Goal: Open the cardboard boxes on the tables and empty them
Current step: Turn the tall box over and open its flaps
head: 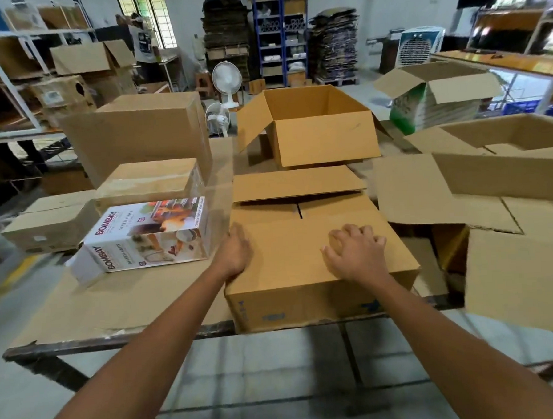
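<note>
A brown cardboard box point(305, 288) sits at the table's front edge, right in front of me. Its far flap point(296, 182) stands open and the two inner flaps point(269, 211) lie shut beneath it. The near flap lies flat under my hands. My left hand point(236, 253) grips the box's left top edge, with the fingers over the side. My right hand point(354, 253) rests on top of the near flap with its fingers curled under, holding nothing.
A printed Bombay carton point(148, 235) lies left of the box, with taped small boxes point(148, 180) and a large shut box point(140, 133) behind it. An open empty box point(309, 124) stands behind. Open boxes point(503, 165) crowd the right. The table edge point(115, 341) is close.
</note>
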A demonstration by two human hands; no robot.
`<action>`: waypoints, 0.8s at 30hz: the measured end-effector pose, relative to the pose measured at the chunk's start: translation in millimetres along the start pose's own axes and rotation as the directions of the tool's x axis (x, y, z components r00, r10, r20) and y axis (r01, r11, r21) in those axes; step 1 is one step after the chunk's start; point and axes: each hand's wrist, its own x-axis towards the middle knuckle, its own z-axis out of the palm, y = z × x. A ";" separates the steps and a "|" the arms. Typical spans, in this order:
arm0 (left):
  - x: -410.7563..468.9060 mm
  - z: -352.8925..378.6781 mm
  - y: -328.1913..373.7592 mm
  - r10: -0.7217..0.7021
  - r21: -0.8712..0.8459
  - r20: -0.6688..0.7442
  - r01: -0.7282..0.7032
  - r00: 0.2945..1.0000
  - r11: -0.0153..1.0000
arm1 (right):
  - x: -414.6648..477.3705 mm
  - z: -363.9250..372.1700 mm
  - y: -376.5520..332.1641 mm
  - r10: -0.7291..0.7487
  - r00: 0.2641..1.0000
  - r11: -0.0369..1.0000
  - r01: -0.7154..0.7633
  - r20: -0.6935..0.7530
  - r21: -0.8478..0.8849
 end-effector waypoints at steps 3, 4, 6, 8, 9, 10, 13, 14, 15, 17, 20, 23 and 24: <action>18.1 14.3 -3.9 0.012 0.254 -0.028 -0.005 1.000 0.967 | 0.1 3.3 -3.4 0.094 0.996 0.995 -0.094 -0.002 0.023; 22.5 16.2 -4.8 0.044 0.308 -0.024 -0.034 0.999 0.951 | -0.5 4.8 -4.0 0.136 0.991 0.990 -0.136 -0.003 0.028; 26.7 17.0 -3.7 0.102 0.402 0.007 -0.096 0.995 0.911 | -1.9 5.1 -5.1 0.248 0.969 0.968 -0.248 0.011 0.044; 29.9 16.2 -3.0 0.121 0.454 0.035 -0.123 0.992 0.883 | -1.9 3.7 -6.2 0.336 0.940 0.939 -0.339 0.050 0.057; 30.9 15.6 -1.9 0.139 0.469 0.037 -0.140 0.990 0.872 | -1.3 2.8 -6.4 0.351 0.934 0.933 -0.356 0.071 0.059; 30.2 14.8 -0.2 0.162 0.482 0.029 -0.156 0.986 0.862 | -0.2 2.3 -5.5 0.354 0.931 0.931 -0.360 0.089 0.062; 22.4 10.2 4.7 0.211 0.438 -0.022 -0.180 0.977 0.881 | -2.8 -2.3 0.2 0.345 0.931 0.929 -0.357 0.122 0.097; 20.7 7.6 4.3 0.222 0.387 -0.056 -0.184 0.973 0.904 | -5.0 -4.8 2.4 0.348 0.931 0.925 -0.361 0.114 0.119; 18.5 4.1 3.8 0.224 0.307 -0.102 -0.183 0.969 0.934 | -7.8 -9.9 4.1 0.361 0.928 0.916 -0.371 0.094 0.152; 11.2 -4.3 8.6 0.223 0.097 -0.268 -0.205 0.937 0.974 | -13.7 -23.9 7.1 0.420 0.907 0.871 -0.408 0.014 0.275; -2.6 -22.3 26.0 0.046 -0.345 -0.455 -0.224 0.889 0.911 | -20.1 -48.3 13.8 0.551 0.831 0.672 -0.390 -0.074 0.630; -6.7 -44.2 40.5 -0.165 -0.694 -0.399 -0.180 0.902 0.697 | -27.1 -70.6 24.4 0.664 0.747 0.357 -0.359 0.035 0.863; -7.2 -51.3 42.9 -0.231 -0.783 -0.358 -0.156 0.905 0.602 | -29.1 -74.8 29.5 0.683 0.726 0.271 -0.347 0.075 0.898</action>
